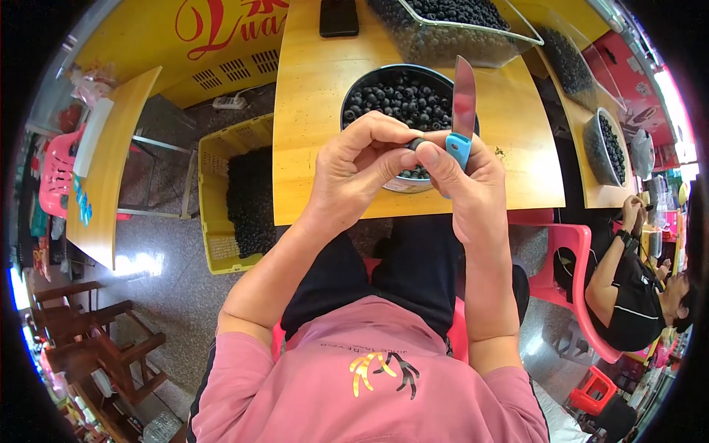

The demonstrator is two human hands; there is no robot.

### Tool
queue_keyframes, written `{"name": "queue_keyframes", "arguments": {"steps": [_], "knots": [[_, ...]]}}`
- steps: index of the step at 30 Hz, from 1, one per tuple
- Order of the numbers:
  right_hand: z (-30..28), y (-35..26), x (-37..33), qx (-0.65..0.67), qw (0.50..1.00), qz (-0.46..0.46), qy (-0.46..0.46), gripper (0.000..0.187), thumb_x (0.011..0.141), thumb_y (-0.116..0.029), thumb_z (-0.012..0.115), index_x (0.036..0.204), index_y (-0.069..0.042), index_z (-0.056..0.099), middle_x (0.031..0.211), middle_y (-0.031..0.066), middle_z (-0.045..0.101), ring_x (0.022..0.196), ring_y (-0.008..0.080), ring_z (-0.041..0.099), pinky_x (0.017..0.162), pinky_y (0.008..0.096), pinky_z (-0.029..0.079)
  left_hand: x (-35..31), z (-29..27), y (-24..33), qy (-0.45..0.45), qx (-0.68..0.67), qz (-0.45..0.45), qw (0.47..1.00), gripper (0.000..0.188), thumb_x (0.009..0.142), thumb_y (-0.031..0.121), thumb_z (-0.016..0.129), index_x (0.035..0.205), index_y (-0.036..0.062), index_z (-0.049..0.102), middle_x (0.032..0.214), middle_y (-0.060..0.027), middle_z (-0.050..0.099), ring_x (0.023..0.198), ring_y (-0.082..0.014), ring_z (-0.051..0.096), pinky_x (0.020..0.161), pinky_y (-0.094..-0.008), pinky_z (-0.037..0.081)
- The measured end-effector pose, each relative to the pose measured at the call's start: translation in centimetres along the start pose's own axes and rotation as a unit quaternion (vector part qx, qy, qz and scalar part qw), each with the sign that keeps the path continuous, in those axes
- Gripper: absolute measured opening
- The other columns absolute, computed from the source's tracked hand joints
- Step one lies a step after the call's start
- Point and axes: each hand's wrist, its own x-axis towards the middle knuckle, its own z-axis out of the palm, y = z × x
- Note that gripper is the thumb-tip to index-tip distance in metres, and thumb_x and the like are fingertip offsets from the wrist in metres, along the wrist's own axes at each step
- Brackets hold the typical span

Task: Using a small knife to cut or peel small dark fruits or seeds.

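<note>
Over a round bowl [344, 100] of small dark round fruits, both my hands meet at the table's near side. My left hand [362, 162] is closed, pinching one dark, olive-like fruit [416, 143] between thumb and fingertips. Closed around a knife [464, 100] is my right hand [473, 173]. The knife's light blue handle lies in the fingers, and its bare blade points up and away from me. My right thumb reaches the pinched fruit too. Where the blade's lower end meets the handle, it stands apart from the fruit. Part of the bowl's near rim is hidden behind my hands.
A clear tub [473, 46] of dark fruits and a black phone [339, 18] stand at the table's far side. On the floor to the left is a yellow crate [216, 221] holding dark pieces. A co-worker [628, 295] sits at right near another bowl [597, 151].
</note>
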Motion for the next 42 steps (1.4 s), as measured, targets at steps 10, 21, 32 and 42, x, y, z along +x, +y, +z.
{"name": "queue_keyframes", "arguments": {"steps": [10, 21, 32, 42], "knots": [[-0.7, 0.8, 0.1, 0.026, 0.999, 0.009, 0.021, 0.02, 0.094, -0.022, 0.066, 0.096, -0.002, 0.068, 0.076, -0.0002, 0.064, 0.059, 0.0024, 0.043, 0.053, 0.0188, 0.031, -0.1, 0.5, 0.2, 0.005, -0.061, -0.06, 0.996, 0.021, 0.087, -0.007, 0.065, 0.107, -0.0009, 0.061, 0.102, -0.0053, 0.061, 0.093, -0.0117, 0.061, 0.085, -0.0246, 0.05], [-7.1, 1.5, 0.7, -0.052, 0.988, -0.041, 0.138, 0.022, 0.095, -0.017, 0.062, 0.101, 0.003, 0.068, 0.083, 0.0033, 0.063, 0.058, 0.002, 0.04, 0.052, 0.0176, 0.03, -3.4, -13.0, 6.3, 0.123, 0.56, -0.09, 0.814, 0.03, 0.088, 0.0, 0.065, 0.118, 0.0039, 0.063, 0.103, -0.0065, 0.063, 0.092, -0.0135, 0.061, 0.078, -0.0234, 0.049], [-7.6, 1.3, 0.5, -0.083, 0.984, -0.083, 0.134, 0.021, 0.095, -0.018, 0.063, 0.101, 0.001, 0.069, 0.081, 0.0013, 0.062, 0.057, 0.0015, 0.038, 0.051, 0.0177, 0.029, 4.9, -3.6, 4.9, -0.313, 0.553, 0.048, 0.771, 0.016, 0.084, 0.005, 0.064, 0.099, 0.0054, 0.069, 0.094, -0.0116, 0.066, 0.09, -0.0294, 0.063, 0.072, -0.0403, 0.049], [-7.0, 1.5, 0.2, -0.095, 0.984, -0.1, 0.113, 0.02, 0.096, -0.018, 0.062, 0.1, -0.001, 0.069, 0.079, -0.002, 0.063, 0.06, 0.0002, 0.04, 0.052, 0.017, 0.03, 9.1, -0.5, 1.1, -0.54, 0.614, -0.106, 0.566, 0.013, 0.077, 0.013, 0.068, 0.084, 0.0018, 0.064, 0.085, -0.0141, 0.064, 0.085, -0.0341, 0.063, 0.074, -0.0437, 0.049]]}}
